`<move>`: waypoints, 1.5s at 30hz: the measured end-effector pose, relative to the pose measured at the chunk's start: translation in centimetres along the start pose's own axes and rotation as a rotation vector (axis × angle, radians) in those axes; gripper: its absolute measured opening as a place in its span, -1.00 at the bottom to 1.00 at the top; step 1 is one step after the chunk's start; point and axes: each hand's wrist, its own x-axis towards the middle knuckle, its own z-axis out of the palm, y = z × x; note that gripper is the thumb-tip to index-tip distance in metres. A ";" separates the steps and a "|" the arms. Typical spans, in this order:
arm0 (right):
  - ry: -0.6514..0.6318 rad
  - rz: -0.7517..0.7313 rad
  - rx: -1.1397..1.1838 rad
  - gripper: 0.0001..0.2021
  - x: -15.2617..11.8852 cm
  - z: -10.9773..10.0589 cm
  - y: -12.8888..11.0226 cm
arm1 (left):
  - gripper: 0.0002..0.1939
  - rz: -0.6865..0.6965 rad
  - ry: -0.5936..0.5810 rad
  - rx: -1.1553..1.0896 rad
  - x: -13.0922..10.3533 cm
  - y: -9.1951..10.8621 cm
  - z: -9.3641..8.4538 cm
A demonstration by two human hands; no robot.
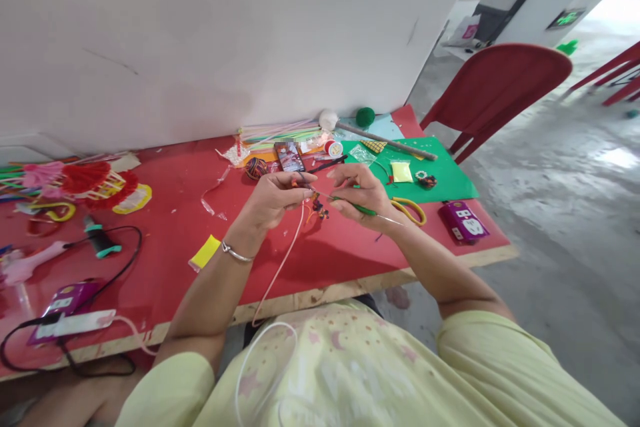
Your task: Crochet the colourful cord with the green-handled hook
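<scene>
My left hand (275, 199) is closed in a pinch on a small piece of multicoloured yarn work (301, 183) above the table. My right hand (364, 188) grips a crochet hook with a green handle (361, 209). Its thin metal shaft points left and reaches the yarn at my left fingertips; whether the tip is inside a loop I cannot tell. Dark and orange strands of yarn (319, 208) hang below, between my hands. A multicoloured ball of yarn (256, 168) lies just beyond my left hand, beside a phone (289, 156) with a lit screen.
The red-covered table (170, 213) meets a white partition (225, 47). Yellow-handled scissors (411, 211) and a purple box (463, 221) lie right, near a green sheet (445, 160). A glue gun (35, 261), cables and a power strip (75, 325) lie left. A red chair (500, 90) stands right.
</scene>
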 end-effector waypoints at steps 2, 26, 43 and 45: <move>0.023 -0.016 -0.047 -0.88 0.0 0.0 -0.1 | -0.66 0.008 -0.002 0.014 0.0 0.0 0.0; -0.043 -0.185 -0.438 -0.77 -0.2 -1.1 -0.4 | -0.68 -0.180 -0.058 -0.047 0.4 0.2 -0.1; 0.181 -0.133 -0.481 -0.75 -2.1 2.4 1.0 | -0.66 -0.199 -0.011 -0.308 -0.6 -1.0 1.5; 0.115 -0.089 -0.381 -0.75 -2.1 2.0 1.3 | -0.66 -0.182 -0.015 -0.284 -0.7 -0.9 1.3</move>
